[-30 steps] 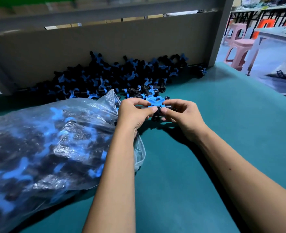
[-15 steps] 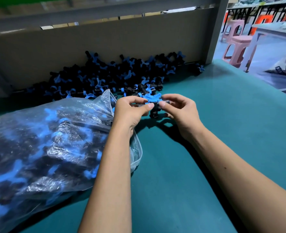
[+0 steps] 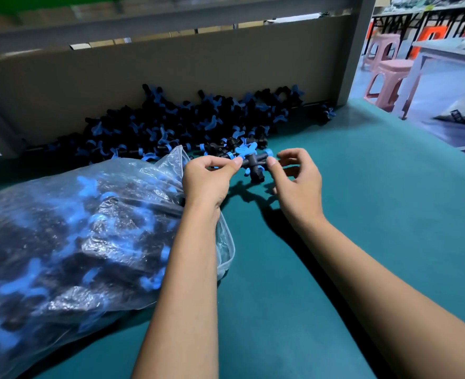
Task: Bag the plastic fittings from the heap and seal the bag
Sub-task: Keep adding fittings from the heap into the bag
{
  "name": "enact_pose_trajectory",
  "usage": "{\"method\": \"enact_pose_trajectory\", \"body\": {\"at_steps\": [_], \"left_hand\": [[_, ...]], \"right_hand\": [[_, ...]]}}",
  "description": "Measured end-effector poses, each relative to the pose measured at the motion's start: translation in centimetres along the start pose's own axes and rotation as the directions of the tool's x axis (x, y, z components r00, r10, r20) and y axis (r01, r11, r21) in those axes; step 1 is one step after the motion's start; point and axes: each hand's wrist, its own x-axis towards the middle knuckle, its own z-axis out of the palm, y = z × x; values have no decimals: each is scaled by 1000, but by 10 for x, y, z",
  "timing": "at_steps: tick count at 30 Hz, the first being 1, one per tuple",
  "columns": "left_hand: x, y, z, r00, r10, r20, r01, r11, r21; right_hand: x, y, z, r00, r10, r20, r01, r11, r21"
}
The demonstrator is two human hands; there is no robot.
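Fitting (image 3: 253, 162) pinched btwn L hand (image 3: 208, 179) & R hand (image 3: 298, 184)

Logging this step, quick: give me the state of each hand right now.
Left hand: closed, pinching one end of a black and blue fitting.
Right hand: closed, pinching the other end of the same fitting.

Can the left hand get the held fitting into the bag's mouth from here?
Probably yes. The left hand pinches the fitting right beside the bag, whose open mouth lies under that wrist; nothing stands between.
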Motion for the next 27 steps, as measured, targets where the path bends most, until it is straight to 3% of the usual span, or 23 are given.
{"method": "enact_pose_trajectory", "body": {"at_steps": [3, 5, 8, 10, 11, 13, 15, 17, 19, 21, 23, 25, 27], "left_hand": [[2, 1, 0, 999, -18, -33, 16, 998, -55], [1, 2, -1, 1000, -14, 3, 14, 999, -52], [-2, 5, -1, 998, -1, 69, 4, 999, -53], [-3, 11, -1, 997, 9, 81, -3, 997, -75], [-3, 14, -1, 997, 22, 72, -15, 996, -92], [-4, 23, -2, 996, 68, 50, -61, 989, -138], [-6, 33, -6, 992, 124, 35, -114, 972, -205], [-8, 42, -10, 983, 178, 34, -162, 949, -272], [-11, 51, -14, 974, 224, 37, -202, 930, -307], [-13, 57, -17, 964, 265, 39, -239, 917, -318], [-16, 63, -19, 951, 308, 38, -279, 903, -326], [-19, 67, -19, 931, 363, 39, -332, 886, -324], [-23, 72, -16, 905, 422, 51, -388, 871, -302]], "right_hand": [[-7, -3, 7, 956, -256, 141, 278, 945, -170], [-8, -4, 8, 942, -289, 174, 321, 926, -198], [-7, -2, 9, 968, -212, 138, 231, 962, -147], [-6, -5, 11, 988, 26, 151, -43, 993, 110], [-6, -9, 11, 959, 189, 211, -252, 909, 331], [-7, -17, 11, 823, 404, 400, -567, 529, 631], [-9, -20, 9, 736, 451, 506, -653, 273, 706], [-9, -22, 10, 724, 449, 524, -654, 203, 729], [-10, -23, 10, 720, 455, 524, -659, 209, 723], [-11, -21, 10, 720, 456, 523, -675, 287, 680], [-14, -20, 12, 759, 422, 496, -651, 478, 590], [-18, -21, 14, 831, 324, 451, -530, 706, 470], [-24, -30, 19, 864, 209, 458, -390, 853, 347]]}}
